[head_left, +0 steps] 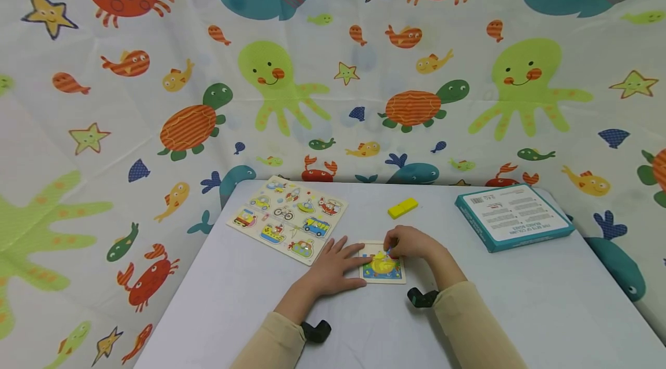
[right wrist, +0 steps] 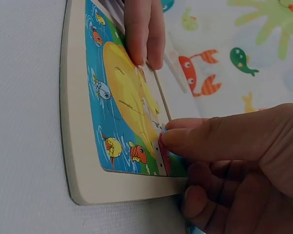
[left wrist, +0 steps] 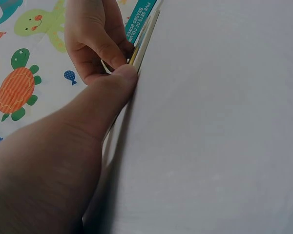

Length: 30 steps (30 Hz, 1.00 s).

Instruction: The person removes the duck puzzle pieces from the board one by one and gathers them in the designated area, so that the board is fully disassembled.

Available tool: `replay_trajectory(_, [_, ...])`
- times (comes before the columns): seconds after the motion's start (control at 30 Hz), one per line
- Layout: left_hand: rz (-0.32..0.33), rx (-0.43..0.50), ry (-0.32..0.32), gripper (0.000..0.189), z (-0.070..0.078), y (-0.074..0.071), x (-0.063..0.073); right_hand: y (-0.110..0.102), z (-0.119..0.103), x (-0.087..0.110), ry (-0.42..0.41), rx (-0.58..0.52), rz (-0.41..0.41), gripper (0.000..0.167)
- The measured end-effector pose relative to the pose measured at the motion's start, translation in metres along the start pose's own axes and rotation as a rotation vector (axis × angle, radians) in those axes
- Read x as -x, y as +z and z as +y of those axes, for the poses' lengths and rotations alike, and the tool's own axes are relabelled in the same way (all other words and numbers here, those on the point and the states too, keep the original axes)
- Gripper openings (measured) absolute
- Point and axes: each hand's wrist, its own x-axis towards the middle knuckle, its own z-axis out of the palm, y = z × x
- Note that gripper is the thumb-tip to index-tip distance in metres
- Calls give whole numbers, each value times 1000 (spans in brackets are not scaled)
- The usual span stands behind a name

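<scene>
A small wooden jigsaw puzzle point(head_left: 382, 281) with a yellow duck on blue water lies on the table before me. My left hand point(head_left: 334, 269) rests at its left side, fingers spread, one fingertip on the picture. At the upper right edge, my right hand point(head_left: 413, 243) pinches a puzzle piece. In the right wrist view, the right thumb and forefinger point(right wrist: 205, 139) meet at a red-edged piece point(right wrist: 163, 151), and two left fingers point(right wrist: 144, 36) press the board's far side. Seen edge-on in the left wrist view, the puzzle board point(left wrist: 145, 46) lies by my left thumb point(left wrist: 115, 87).
A pegged vehicle puzzle board point(head_left: 288, 218) lies at the back left, close to my left fingertips. Behind the duck puzzle is a yellow block point(head_left: 403, 207). A teal and white box point(head_left: 515, 216) sits at the right. A sea-animal cloth point(head_left: 359, 85) hangs behind the table.
</scene>
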Motion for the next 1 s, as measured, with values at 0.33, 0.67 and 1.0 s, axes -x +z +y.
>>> replay_trajectory(0.33, [1, -4, -3, 58, 0, 2, -1, 0, -1, 1, -29, 4, 15, 15])
replay_trajectory(0.67, [-1, -10, 3, 59, 0, 1, -1, 0, -1, 0, -12, -5, 28, 24])
replay_trajectory(1.0, [-2, -16, 3, 59, 0, -1, -1, -6, 5, 4, 28, -73, 11, 20])
